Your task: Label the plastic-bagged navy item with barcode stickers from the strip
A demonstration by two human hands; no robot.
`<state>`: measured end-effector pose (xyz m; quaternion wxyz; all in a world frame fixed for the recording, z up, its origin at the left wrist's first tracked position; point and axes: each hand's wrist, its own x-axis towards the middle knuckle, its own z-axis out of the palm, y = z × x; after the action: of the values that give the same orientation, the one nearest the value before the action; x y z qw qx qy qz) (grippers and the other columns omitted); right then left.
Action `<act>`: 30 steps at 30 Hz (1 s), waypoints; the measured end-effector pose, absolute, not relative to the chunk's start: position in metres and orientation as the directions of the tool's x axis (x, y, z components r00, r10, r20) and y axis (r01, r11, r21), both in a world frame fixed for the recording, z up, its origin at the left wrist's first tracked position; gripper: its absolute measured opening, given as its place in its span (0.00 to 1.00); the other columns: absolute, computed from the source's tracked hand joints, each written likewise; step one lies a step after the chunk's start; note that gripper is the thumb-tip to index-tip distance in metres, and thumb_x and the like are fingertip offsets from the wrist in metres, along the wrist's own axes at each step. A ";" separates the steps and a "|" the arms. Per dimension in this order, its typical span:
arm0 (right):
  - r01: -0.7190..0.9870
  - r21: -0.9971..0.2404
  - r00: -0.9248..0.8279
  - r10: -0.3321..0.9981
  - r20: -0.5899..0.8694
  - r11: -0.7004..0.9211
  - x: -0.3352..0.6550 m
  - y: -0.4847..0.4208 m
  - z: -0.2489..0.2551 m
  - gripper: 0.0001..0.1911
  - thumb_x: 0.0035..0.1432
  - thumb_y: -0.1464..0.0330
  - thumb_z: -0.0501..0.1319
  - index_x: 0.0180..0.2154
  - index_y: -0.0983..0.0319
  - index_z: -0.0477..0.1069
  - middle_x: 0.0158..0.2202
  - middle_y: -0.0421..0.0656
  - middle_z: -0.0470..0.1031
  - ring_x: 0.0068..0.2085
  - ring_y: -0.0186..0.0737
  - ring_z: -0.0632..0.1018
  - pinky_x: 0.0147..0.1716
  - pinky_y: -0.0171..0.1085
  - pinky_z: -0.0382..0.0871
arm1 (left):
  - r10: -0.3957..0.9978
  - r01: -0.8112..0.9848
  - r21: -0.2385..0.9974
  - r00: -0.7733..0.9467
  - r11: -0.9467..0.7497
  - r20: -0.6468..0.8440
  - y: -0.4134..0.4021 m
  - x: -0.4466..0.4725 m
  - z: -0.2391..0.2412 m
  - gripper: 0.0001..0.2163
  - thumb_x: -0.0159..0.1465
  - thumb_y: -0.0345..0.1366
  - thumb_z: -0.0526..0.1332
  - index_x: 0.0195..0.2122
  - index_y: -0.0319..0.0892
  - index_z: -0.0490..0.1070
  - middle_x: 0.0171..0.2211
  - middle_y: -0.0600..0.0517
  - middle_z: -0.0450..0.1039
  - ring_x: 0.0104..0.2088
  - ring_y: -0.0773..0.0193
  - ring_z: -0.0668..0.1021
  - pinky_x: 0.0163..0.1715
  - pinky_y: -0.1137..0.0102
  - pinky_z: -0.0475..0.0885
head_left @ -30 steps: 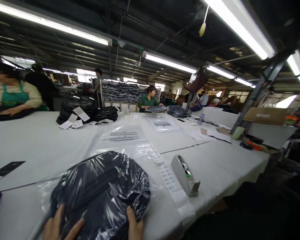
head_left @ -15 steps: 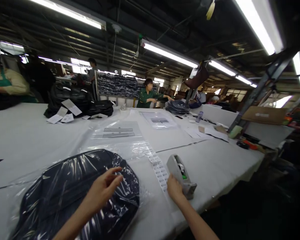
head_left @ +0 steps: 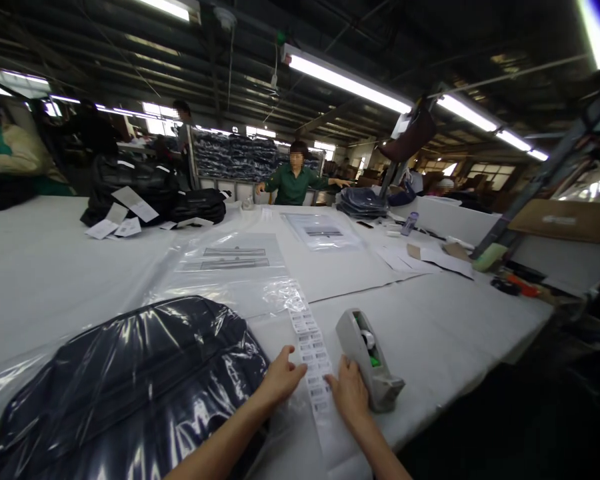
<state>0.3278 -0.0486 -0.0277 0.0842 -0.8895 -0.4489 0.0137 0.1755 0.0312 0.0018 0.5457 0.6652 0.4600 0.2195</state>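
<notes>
Head view: on the near part of the white table [head_left: 55,267], the left hand [head_left: 280,381] and the right hand [head_left: 349,395] meet at a long strip of barcode labels [head_left: 311,352] that runs from the middle of the table toward the near edge. The left hand's fingers are loosely curled with the tips on the strip's left edge, pinching nothing clearly; the right hand lies flat on the strip's right edge, fingers open, just beside a grey tape dispenser [head_left: 369,359]. To the left, touching the left wrist, lies a dark bag in clear plastic wrap [head_left: 130,380]. Farther off lie flat plastic bags [head_left: 230,257], and a person in green [head_left: 294,183] stands at the far end.
</notes>
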 end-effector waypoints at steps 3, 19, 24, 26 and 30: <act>0.764 -0.262 0.612 0.790 0.010 -0.589 0.330 -0.050 -0.035 0.23 0.60 0.64 0.52 0.53 0.70 0.61 0.45 0.55 0.73 0.46 0.49 0.75 0.42 0.39 0.66 | 0.838 0.422 0.906 0.501 -0.017 -0.218 0.024 0.186 -0.006 0.30 0.53 0.34 0.60 0.57 0.34 0.55 0.27 0.51 0.72 0.35 0.58 0.76 0.39 0.68 0.67; 0.727 -0.387 0.635 0.770 0.066 -0.567 0.328 -0.047 -0.041 0.25 0.60 0.69 0.49 0.57 0.72 0.56 0.43 0.55 0.73 0.43 0.50 0.76 0.41 0.40 0.65 | 0.828 0.366 0.884 0.368 0.290 -0.423 0.015 0.216 -0.025 0.29 0.57 0.31 0.55 0.59 0.38 0.43 0.34 0.48 0.71 0.29 0.62 0.76 0.25 0.71 0.68; 0.690 -0.570 0.603 0.790 0.112 -0.446 0.336 -0.044 -0.049 0.24 0.57 0.68 0.51 0.54 0.71 0.61 0.39 0.52 0.75 0.41 0.49 0.76 0.44 0.41 0.66 | 0.836 0.318 0.901 0.371 0.294 -0.404 0.012 0.228 -0.033 0.24 0.49 0.24 0.62 0.46 0.38 0.54 0.22 0.57 0.67 0.23 0.64 0.73 0.21 0.74 0.64; 0.653 -0.660 0.610 0.775 0.169 -0.370 0.341 -0.045 -0.048 0.25 0.57 0.64 0.52 0.53 0.71 0.61 0.44 0.55 0.73 0.44 0.50 0.75 0.45 0.43 0.66 | 0.848 0.284 0.926 0.397 0.250 -0.351 0.015 0.230 -0.032 0.24 0.46 0.19 0.60 0.42 0.41 0.55 0.19 0.61 0.64 0.21 0.67 0.71 0.21 0.75 0.62; 0.331 -0.908 0.593 0.805 -0.011 -0.257 0.349 -0.050 -0.030 0.31 0.53 0.54 0.56 0.53 0.65 0.56 0.41 0.53 0.75 0.39 0.50 0.78 0.38 0.44 0.71 | 0.837 0.156 0.975 0.503 0.158 -0.216 0.028 0.226 -0.024 0.18 0.48 0.19 0.57 0.36 0.45 0.56 0.17 0.64 0.62 0.19 0.71 0.68 0.21 0.77 0.61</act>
<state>0.3491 -0.0499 -0.0305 0.4791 -0.7530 -0.3770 0.2475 0.2261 0.0277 -0.0242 0.6342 0.5909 0.4202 0.2683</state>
